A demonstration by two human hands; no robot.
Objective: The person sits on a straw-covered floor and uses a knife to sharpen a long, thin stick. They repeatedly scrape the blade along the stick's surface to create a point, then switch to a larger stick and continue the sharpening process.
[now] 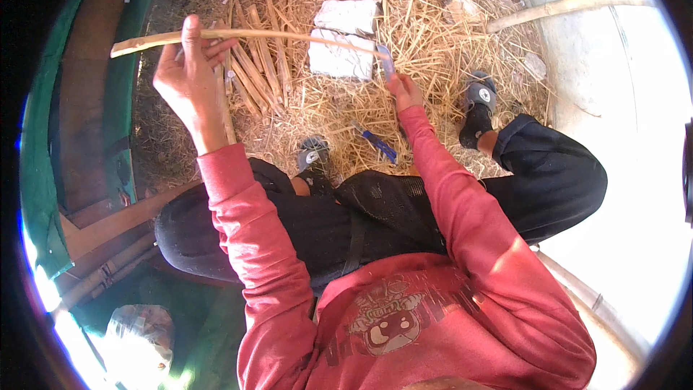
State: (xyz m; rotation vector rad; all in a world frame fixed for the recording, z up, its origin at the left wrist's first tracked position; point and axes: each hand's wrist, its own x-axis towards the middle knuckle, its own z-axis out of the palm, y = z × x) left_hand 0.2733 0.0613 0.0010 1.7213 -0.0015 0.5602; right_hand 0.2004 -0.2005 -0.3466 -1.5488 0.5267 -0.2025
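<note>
A left hand (189,76) gripped a long peeled stick (245,35) near its thick end; the right hand (404,90) clasped a knife (385,63) at the stick's thin tip; split sticks (256,68) lay between the hands.

Person's sitting low over a straw-covered floor (433,43), knees apart, red sweatshirt sleeves and black trousers. Left hand (189,76) is up high, gripping a long pale stick (238,35) near its thick end, and the stick runs across to the right hand (404,92). That hand holds a knife (385,62) with the blade right up against the thin end of the stick. Behind the stick there's a bundle of cut sticks (256,68) lying on the straw, plus two whitish blocks (341,40) just beside them. A blue-handled tool (377,142) lies on the straw between the feet, which are in grey sandals (480,94).
</note>
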